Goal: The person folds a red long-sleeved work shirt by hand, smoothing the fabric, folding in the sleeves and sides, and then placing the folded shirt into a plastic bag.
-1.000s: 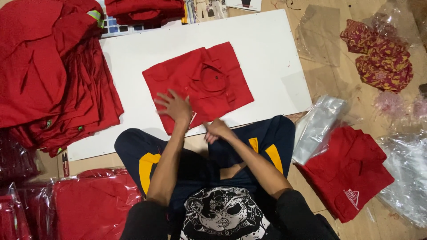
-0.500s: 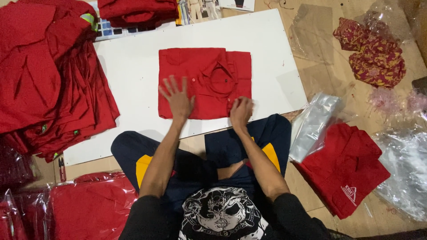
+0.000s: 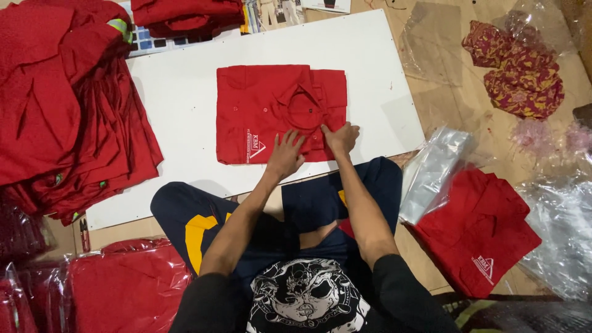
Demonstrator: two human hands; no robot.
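1. Board [image 3: 185, 129], white and flat, lies on the floor and carries the work.
2. Heap of loose red shirts [image 3: 68, 105] spreads over the board's left end.
3. Bagged red shirts [image 3: 123, 290] sit low on the left, beside the person's knee.
4. Red shirt [image 3: 487, 234] lies right of the knee, half out of a clear plastic bag [image 3: 431, 172].
5. Folded red shirt [image 3: 271, 105] rests mid-board, collar up and a small white mark near its lower edge.
6. Left hand [image 3: 285, 154] presses flat on the shirt's near edge, fingers spread, gripping nothing.
7. Right hand [image 3: 340, 138] rests just beside it, fingertips down on the cloth below the collar, not closed around anything.
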